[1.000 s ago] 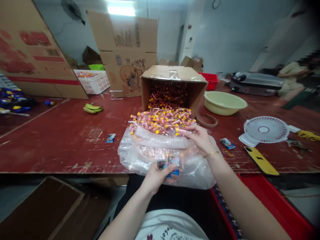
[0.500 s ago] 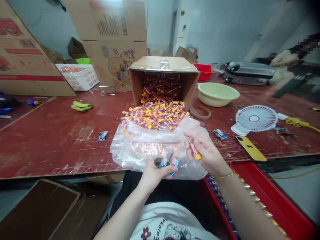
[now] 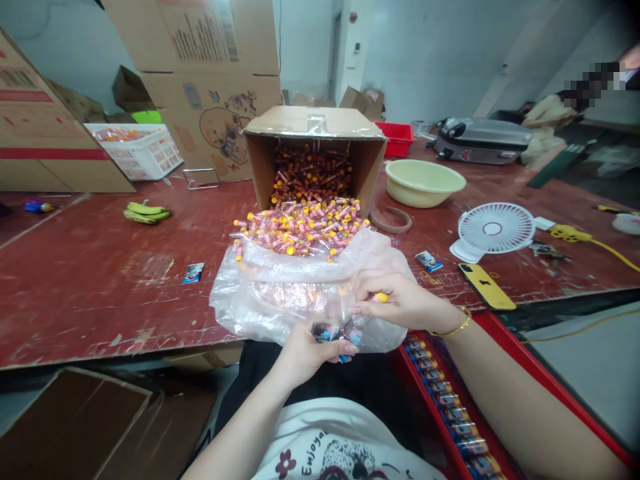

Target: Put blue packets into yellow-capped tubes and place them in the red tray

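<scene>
The right hand (image 3: 400,300), a second ago reaching into the far pile of pink yellow-capped tubes (image 3: 300,230), now grips one tube (image 3: 381,297) beside the left hand (image 3: 307,350), which pinches small blue printed packets (image 3: 336,332) over the clear plastic bag (image 3: 270,300) at the table's near edge.

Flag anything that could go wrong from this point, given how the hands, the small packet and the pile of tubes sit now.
1. The left hand holds the small packet only by its fingertips, off the table edge; it could drop.
2. The right hand pinches a yellow-capped tube close to the packet; a misaligned tube might slip free.
3. The tube pile spills from the tipped cardboard box onto loose plastic sheeting; tugging the sheeting could roll tubes off.
</scene>
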### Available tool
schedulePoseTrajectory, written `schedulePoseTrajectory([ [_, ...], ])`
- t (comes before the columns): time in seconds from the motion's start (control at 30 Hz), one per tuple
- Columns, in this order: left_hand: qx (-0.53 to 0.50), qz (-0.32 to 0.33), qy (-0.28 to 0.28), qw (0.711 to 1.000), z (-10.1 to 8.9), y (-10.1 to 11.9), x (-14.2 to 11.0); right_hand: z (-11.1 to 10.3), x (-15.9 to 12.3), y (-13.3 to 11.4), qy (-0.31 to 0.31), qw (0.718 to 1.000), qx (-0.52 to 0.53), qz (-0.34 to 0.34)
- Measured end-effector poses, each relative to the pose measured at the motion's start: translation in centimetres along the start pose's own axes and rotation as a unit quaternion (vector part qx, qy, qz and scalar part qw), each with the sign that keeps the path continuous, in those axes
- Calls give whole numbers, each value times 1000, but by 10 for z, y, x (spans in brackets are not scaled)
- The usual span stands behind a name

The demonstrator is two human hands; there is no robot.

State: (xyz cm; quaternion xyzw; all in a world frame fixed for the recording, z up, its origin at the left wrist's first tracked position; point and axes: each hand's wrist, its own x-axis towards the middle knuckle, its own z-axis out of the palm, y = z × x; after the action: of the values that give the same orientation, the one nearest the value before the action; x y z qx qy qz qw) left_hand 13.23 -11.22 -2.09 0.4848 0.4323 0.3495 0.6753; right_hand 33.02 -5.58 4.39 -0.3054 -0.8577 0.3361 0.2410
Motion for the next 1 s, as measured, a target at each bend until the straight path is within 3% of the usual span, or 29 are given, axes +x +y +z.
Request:
schedulePoseTrajectory([
  [0.2,11,-19,-27,999,-2,-1,-1,0,7,-2,-32,996,-86,14],
  [0.33,18,-16,-41,999,-3,-4,0,0,8,-4,-33,996,-82,29],
  [0.5,28,3,-42,999,-5,-1,0,-4,0,-1,25,992,36,122],
  [0.63,30,10,-29,999,-3,0,1,6,-11,8,-55,958,171,222],
  [0.7,24,4,-30,999,-1,0,1,16,-15,11,-58,949,201,234],
  [0.87,11,-36,-14,999,4,-1,4,24,-16,14,-6,959,183,215],
  [1.0,-41,-13,-2,999,8,0,6,15,-15,13,180,944,188,204],
])
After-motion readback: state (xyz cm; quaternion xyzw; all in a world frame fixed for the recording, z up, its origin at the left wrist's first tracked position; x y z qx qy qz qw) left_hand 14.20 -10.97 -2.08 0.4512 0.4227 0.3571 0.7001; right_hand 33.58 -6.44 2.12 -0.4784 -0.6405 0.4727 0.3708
